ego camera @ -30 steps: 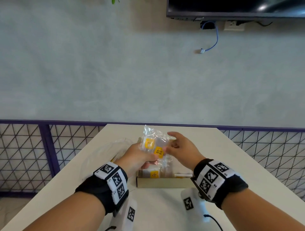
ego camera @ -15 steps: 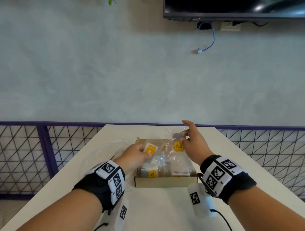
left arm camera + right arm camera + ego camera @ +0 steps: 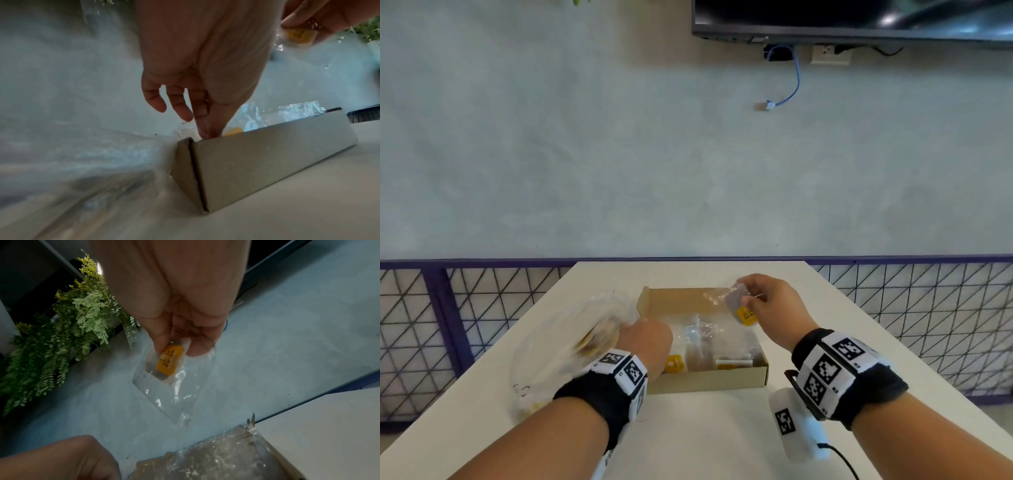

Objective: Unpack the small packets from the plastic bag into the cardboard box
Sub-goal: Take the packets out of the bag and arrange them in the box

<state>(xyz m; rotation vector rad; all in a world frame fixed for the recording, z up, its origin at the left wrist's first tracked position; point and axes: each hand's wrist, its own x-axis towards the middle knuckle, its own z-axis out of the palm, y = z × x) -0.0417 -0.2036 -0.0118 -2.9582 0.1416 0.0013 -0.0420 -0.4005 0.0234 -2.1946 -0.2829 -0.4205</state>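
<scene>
You are now holding a single clear packet [image 3: 736, 303] with a yellow label, pinched between thumb and fingers of your right hand [image 3: 770, 308] and hanging above the far right part of the cardboard box [image 3: 709, 378]. A second ago both hands were together on a bundle of packets over the box; since then they have been parting, the right carrying its packet out toward two o'clock and the left hand [image 3: 645, 344] dropping to the box's near left corner, at about eight o'clock. That left hand is holding nothing now: in the left wrist view its fingers [image 3: 179, 105] are hanging loosely, the tips reaching down just inside the box wall. The packet it was carrying is probably among those already lying in the box [image 3: 702, 334]. The plastic bag [image 3: 571, 346] is lying crumpled on the table [image 3: 722, 431] just left of the box, with yellow labels showing through it, so more packets seem to be waiting. Judging from this, you are mid-way, and the right packet is not yet set down.
</scene>
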